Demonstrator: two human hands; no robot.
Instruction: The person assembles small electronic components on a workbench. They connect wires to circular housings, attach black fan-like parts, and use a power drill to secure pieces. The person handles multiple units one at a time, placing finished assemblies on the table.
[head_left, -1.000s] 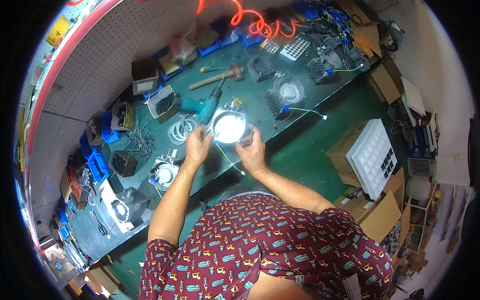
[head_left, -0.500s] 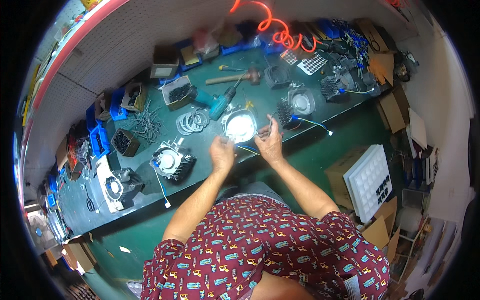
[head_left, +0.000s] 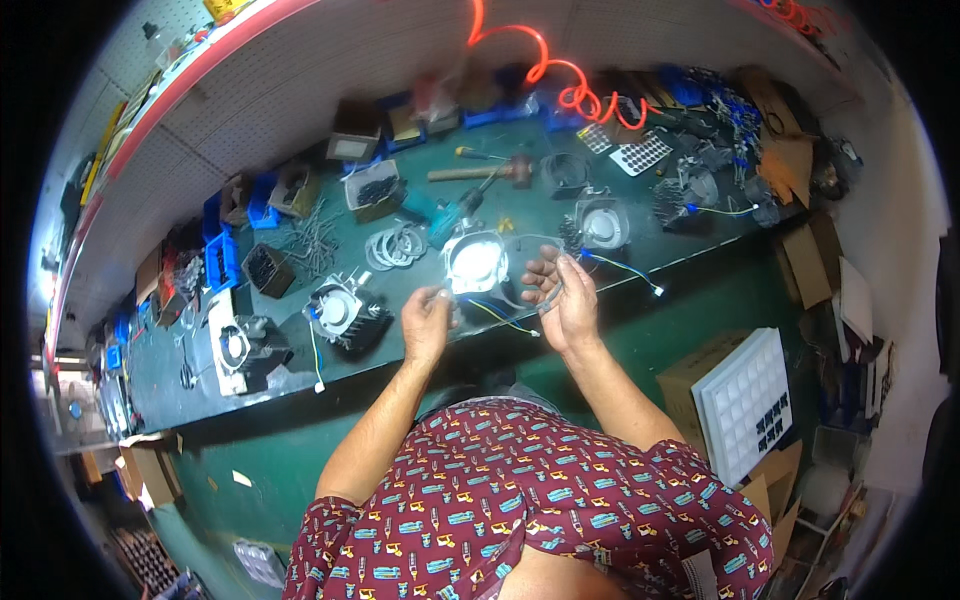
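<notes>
The bright round face of a lamp-like metal housing (head_left: 474,264) glares at the bench's front edge, a cable with a white plug trailing from it. Just to its lower left, my left hand (head_left: 427,322) has its fingers curled together; what they hold, if anything, is hidden. On the other side, my right hand (head_left: 567,300) is raised palm up with bent fingers, closed on a thin grey ring gasket (head_left: 507,287) whose loop hangs beside the housing. Similar grey rings (head_left: 396,246) lie in a pile behind the left hand.
More finned housings stand to the left (head_left: 346,309) and right (head_left: 603,228). Behind are a teal power drill (head_left: 450,217), a mallet (head_left: 480,173) and a box of small black parts (head_left: 375,190). An orange coiled hose (head_left: 570,88) hangs overhead. A white tray (head_left: 740,400) leans at right.
My right hand has turned palm up and shifted slightly right, away from the housing, with the ring gasket now visible. My left hand has drawn back a little, down and left. The view has tilted.
</notes>
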